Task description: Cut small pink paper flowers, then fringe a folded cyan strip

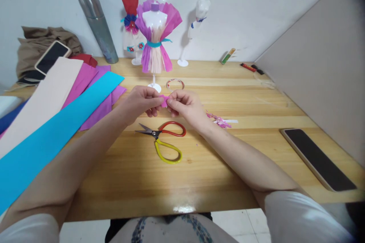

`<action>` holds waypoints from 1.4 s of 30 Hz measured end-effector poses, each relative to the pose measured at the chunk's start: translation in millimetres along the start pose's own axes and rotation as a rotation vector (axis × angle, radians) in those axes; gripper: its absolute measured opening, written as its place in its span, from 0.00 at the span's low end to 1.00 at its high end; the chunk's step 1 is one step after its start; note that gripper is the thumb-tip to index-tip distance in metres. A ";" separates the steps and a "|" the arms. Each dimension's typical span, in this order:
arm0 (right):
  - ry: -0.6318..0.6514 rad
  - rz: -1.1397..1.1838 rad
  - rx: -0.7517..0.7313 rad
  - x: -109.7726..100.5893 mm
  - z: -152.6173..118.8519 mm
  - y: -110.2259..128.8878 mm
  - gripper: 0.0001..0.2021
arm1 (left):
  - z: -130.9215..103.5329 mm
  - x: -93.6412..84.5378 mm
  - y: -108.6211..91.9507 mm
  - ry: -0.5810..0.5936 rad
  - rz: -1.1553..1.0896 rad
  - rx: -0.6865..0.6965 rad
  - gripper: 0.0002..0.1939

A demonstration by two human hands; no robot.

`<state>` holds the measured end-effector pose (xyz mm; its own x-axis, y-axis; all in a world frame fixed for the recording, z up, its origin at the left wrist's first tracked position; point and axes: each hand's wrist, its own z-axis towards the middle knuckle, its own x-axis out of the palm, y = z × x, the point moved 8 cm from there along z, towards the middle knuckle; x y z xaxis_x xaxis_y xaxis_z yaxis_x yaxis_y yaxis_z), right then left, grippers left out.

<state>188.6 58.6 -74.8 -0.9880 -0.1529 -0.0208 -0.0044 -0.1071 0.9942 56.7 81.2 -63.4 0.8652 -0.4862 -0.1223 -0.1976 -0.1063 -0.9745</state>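
A small pink piece of crepe paper (164,101) is pinched between my left hand (144,100) and my right hand (184,107), above the middle of the table. Both hands are closed, fingertips on the paper's two sides. Below them lie scissors (155,134) with one red and one yellow handle, blades parted and pointing left. Just beyond my hands stands a small white mannequin (154,19) dressed in pink, purple and cream paper with a blue waistband. A roll of tape (175,79) rests behind my right hand.
Long paper strips, the top one blue (65,129), cover the left side. A phone (319,159) lies at right, another phone (53,57) at back left near a flask (98,26). Pink scraps (219,120) lie beside my right wrist. More mannequins, one in red (129,5), stand along the wall.
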 end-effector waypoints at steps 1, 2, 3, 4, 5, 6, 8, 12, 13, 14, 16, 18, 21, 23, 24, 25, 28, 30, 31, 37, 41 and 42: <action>-0.001 0.021 -0.001 -0.5 0.2 -0.4 0.13 | 0.2 0.1 0.6 -0.001 -0.031 -0.005 0.09; -0.008 0.046 0.003 -1.5 0.5 -1.2 0.14 | 0.4 0.6 1.6 0.002 -0.063 -0.014 0.09; -0.017 0.069 0.010 -2.7 0.7 -2.3 0.15 | 0.6 1.2 2.8 0.006 -0.094 -0.028 0.09; -0.026 0.087 0.016 -3.7 0.9 -3.3 0.16 | 0.7 1.9 4.0 0.012 -0.123 -0.043 0.09; -0.027 0.098 0.019 -3.9 1.0 -3.7 0.16 | 0.8 2.5 5.3 0.016 -0.150 -0.057 0.09; -0.018 0.103 0.015 -3.3 1.0 -3.3 0.16 | 1.1 3.0 6.5 0.021 -0.176 -0.068 0.09; 0.011 0.101 0.005 -0.5 0.5 -1.5 0.15 | 1.9 3.6 8.2 0.029 -0.222 -0.075 0.09; 0.018 0.094 0.019 1.9 -1.3 0.8 0.11 | 3.8 4.2 11.0 0.052 -0.277 -0.068 0.09; 0.012 0.095 0.023 1.7 -1.6 1.0 0.11 | 4.0 4.8 11.8 0.060 -0.281 -0.072 0.09; 0.005 0.097 0.023 1.3 -1.6 1.3 0.10 | 4.0 5.3 12.6 0.067 -0.282 -0.078 0.09; -0.003 0.105 0.022 0.4 -1.3 1.0 0.10 | 3.7 6.0 13.3 0.073 -0.279 -0.085 0.08; -0.004 0.111 0.026 -0.3 -0.6 -0.7 0.12 | 3.4 5.9 12.6 0.068 -0.272 -0.081 0.08; -0.001 0.111 0.030 -1.0 0.4 -3.0 0.16 | 3.0 4.4 10.2 0.041 -0.231 -0.055 0.08; -0.009 0.104 0.027 -2.0 0.7 -3.2 0.17 | 2.4 3.2 7.2 0.010 -0.180 -0.026 0.08; -0.016 0.099 0.023 -2.5 0.8 -2.7 0.17 | 1.8 2.7 5.5 -0.007 -0.151 -0.013 0.08; -0.023 0.091 0.018 -3.0 0.9 -2.1 0.17 | 1.0 2.4 3.7 -0.026 -0.123 -0.004 0.09; -0.042 0.066 0.007 -3.9 1.2 -0.7 0.16 | -1.6 3.0 -2.5 -0.078 -0.051 0.011 0.10; -0.050 0.059 0.010 -3.9 1.7 -1.6 0.15 | -2.7 3.9 -6.1 -0.101 -0.017 0.015 0.11; -0.050 0.061 0.010 -3.8 1.9 -2.1 0.14 | -2.9 4.6 -6.9 -0.104 -0.004 0.013 0.11; -0.025 0.079 0.003 -3.1 2.8 -5.3 0.13 | 0.3 3.7 -2.1 -0.097 -0.017 0.001 0.12; -0.042 0.141 0.020 -5.7 4.2 -9.4 0.14 | 2.3 1.6 2.9 -0.093 -0.015 -0.021 0.12; -0.045 0.163 0.025 -6.2 4.7 -10.7 0.14 | 2.6 1.7 3.3 -0.082 -0.019 -0.020 0.11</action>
<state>194.1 65.3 -84.8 -0.9819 -0.1216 0.1450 0.1531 -0.0600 0.9864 58.7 82.3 -67.3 0.9037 -0.4112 -0.1193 -0.1889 -0.1330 -0.9729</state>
